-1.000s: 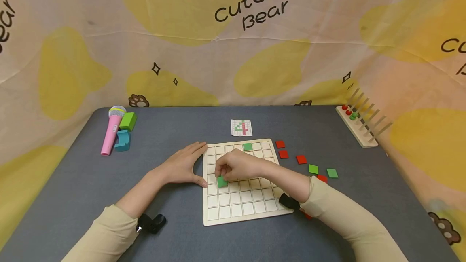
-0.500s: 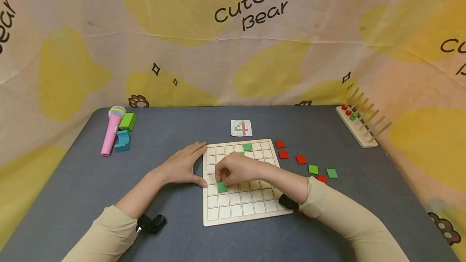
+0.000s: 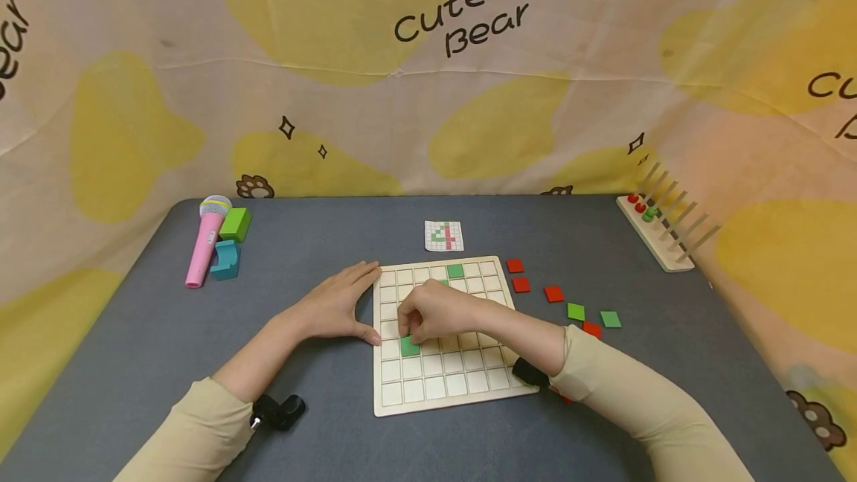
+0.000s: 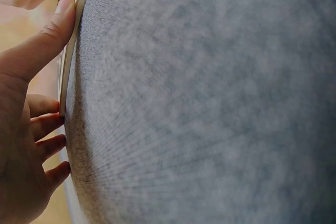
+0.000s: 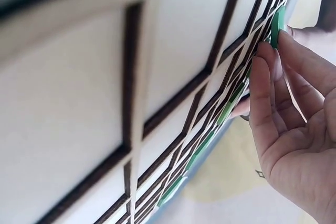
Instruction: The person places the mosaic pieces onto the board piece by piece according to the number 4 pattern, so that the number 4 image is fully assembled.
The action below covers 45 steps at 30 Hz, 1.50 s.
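My right hand point(image 3: 438, 311) pinches a green square tile point(image 3: 410, 346) over a wooden grid board point(image 3: 455, 397), near its left side. In the right wrist view that tile point(image 5: 277, 27) stands tilted at the fingertips, close over the cells. More green tiles lie in the board: one point(image 3: 455, 271) in the far row, another point(image 3: 444, 283) partly behind the right hand, and several along a diagonal in the right wrist view. My left hand point(image 3: 338, 303) rests with spread fingers against the board's left edge, its thumb point(image 4: 60, 19) touching the rim. The right hand and forearm hide the middle cells.
Loose red tiles point(image 3: 553, 294) and green tiles point(image 3: 611, 319) lie right of the board. A pattern card point(image 3: 444, 236) is beyond it. Pink toy microphone point(image 3: 207, 240), green block point(image 3: 236, 224) and teal block point(image 3: 226, 259) sit back left; a peg rack point(image 3: 656, 233) stands back right.
My right hand has shifted slightly toward the near side with the green tile, uncovering part of another green tile behind it. The left hand has stayed in place.
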Each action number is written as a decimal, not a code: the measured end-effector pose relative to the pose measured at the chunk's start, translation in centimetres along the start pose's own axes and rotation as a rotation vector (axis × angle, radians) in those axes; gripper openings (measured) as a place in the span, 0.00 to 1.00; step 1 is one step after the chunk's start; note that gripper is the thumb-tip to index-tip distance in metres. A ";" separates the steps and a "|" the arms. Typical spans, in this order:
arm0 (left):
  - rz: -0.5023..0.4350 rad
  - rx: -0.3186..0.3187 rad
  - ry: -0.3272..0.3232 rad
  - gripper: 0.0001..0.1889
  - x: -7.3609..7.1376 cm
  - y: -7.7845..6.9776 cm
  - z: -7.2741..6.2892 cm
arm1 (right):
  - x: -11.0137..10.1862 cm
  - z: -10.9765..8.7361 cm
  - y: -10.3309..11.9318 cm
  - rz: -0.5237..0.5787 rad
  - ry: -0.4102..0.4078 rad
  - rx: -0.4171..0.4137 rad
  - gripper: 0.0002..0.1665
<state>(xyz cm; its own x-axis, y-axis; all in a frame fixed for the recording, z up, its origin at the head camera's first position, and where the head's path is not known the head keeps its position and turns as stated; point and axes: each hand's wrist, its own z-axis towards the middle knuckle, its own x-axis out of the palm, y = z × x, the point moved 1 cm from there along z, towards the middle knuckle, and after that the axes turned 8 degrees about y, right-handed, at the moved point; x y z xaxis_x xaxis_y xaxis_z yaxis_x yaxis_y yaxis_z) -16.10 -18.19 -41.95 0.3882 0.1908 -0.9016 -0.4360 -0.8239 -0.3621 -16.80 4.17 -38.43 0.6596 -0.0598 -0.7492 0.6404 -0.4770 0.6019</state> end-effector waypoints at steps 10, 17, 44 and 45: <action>0.006 0.008 -0.008 0.65 -0.1 -0.1 0.0 | 0.0 0.2 -0.1 -0.017 0.001 0.008 0.06; 0.014 0.007 -0.002 0.65 -0.1 -0.1 -0.1 | -1.0 -0.2 -0.5 0.011 -0.045 0.012 0.06; -0.004 -0.013 0.014 0.65 -0.2 -0.2 0.0 | -6.3 -12.1 -9.0 0.164 -0.267 0.264 0.07; -0.002 -0.012 0.013 0.65 -0.2 -0.2 0.0 | -6.4 -12.6 -9.5 0.163 -0.265 0.276 0.08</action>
<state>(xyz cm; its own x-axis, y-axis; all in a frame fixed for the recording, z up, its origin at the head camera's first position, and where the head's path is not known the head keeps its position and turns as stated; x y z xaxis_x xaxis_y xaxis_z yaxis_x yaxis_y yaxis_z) -16.11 -18.04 -41.72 0.3998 0.1859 -0.8975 -0.4250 -0.8300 -0.3612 -22.09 20.10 -35.88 0.5965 -0.3601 -0.7173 0.3829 -0.6579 0.6486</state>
